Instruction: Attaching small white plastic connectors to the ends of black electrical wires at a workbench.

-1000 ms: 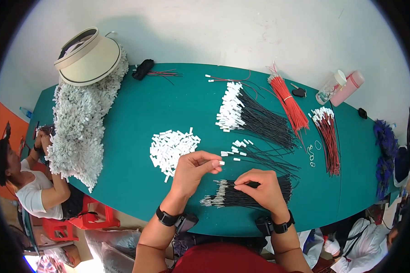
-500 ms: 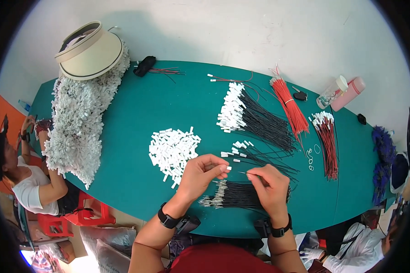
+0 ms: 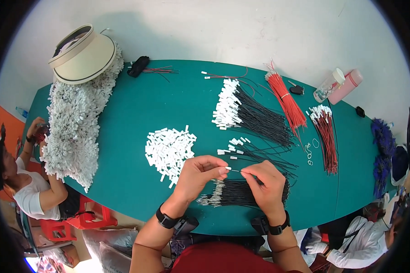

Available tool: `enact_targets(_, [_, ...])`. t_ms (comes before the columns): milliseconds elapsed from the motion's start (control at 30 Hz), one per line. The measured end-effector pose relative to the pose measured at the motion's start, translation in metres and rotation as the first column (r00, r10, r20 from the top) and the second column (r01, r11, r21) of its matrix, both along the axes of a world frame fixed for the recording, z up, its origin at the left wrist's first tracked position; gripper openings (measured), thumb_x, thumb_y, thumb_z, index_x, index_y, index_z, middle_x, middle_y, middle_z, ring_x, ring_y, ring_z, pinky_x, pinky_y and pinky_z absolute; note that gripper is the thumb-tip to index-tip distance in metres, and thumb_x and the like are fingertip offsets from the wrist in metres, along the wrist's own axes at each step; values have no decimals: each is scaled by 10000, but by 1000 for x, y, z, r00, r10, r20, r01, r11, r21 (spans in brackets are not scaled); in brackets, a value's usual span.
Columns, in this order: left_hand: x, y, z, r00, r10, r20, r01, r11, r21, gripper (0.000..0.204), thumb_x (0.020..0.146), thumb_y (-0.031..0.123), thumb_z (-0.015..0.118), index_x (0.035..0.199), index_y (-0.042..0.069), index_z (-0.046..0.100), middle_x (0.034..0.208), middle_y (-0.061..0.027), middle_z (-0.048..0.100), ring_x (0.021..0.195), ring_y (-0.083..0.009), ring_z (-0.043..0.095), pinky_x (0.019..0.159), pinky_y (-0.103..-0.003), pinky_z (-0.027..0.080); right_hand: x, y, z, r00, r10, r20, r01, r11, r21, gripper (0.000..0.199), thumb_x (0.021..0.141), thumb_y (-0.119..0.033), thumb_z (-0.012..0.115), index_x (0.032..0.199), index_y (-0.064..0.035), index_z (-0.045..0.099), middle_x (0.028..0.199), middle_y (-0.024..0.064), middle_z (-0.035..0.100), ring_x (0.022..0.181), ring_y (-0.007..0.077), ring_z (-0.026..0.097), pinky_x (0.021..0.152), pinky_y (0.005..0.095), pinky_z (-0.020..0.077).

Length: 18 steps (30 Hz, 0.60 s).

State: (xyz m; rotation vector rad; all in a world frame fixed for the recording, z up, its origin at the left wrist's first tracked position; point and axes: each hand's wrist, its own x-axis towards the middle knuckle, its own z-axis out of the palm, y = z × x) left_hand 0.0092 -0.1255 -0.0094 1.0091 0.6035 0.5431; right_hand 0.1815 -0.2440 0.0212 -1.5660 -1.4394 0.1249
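Note:
Between the thumb and forefinger of my left hand [image 3: 200, 176] is pinched a small white connector housing [image 3: 228, 168]. My right hand [image 3: 265, 181] pinches a thin black wire [image 3: 236, 170], whose tip meets or nearly meets the housing. Below my hands lies a bundle of black wires [image 3: 241, 193] with metal terminals at the left ends. Just beyond are a few black wires [image 3: 259, 156] with white housings on them. A heap of loose white housings [image 3: 168, 150] lies left of my left hand.
Farther back lie a large bundle of black wires with white housings [image 3: 264, 119], red wires [image 3: 287, 102] and dark red wires [image 3: 327, 141]. Rubber bands [image 3: 309, 152], keys [image 3: 297, 89] and bottles [image 3: 345, 86] are at right. A visor [image 3: 84, 57] tops a white connector pile [image 3: 73, 132]; co-workers sit on both sides.
My right hand has moved left, bringing the wire tip up to the housing in my left hand. The whole view has shifted slightly.

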Motion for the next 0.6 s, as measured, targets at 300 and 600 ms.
enact_targets(300, [1, -3, -5, 997, 70, 38, -70, 997, -17, 124, 872, -32, 768, 993, -44, 744, 930, -123, 745, 844, -190, 732, 799, -294, 601, -1, -1, -1, 999, -2, -32, 3, 1000, 8, 98, 816, 4, 783, 902, -30, 752, 809, 69, 729, 667, 179, 614, 553, 282, 445])
enact_targets(600, [1, -2, 3, 998, 39, -45, -39, 999, 13, 143, 887, -24, 753, 1028, -46, 746, 911, -127, 745, 827, -193, 730, 785, -299, 601, -2, -4, -1, 986, -29, -165, 19, 998, -67, 77, 833, -10, 785, 902, -30, 757, 739, 59, 680, 581, 117, 542, 510, 260, 372])
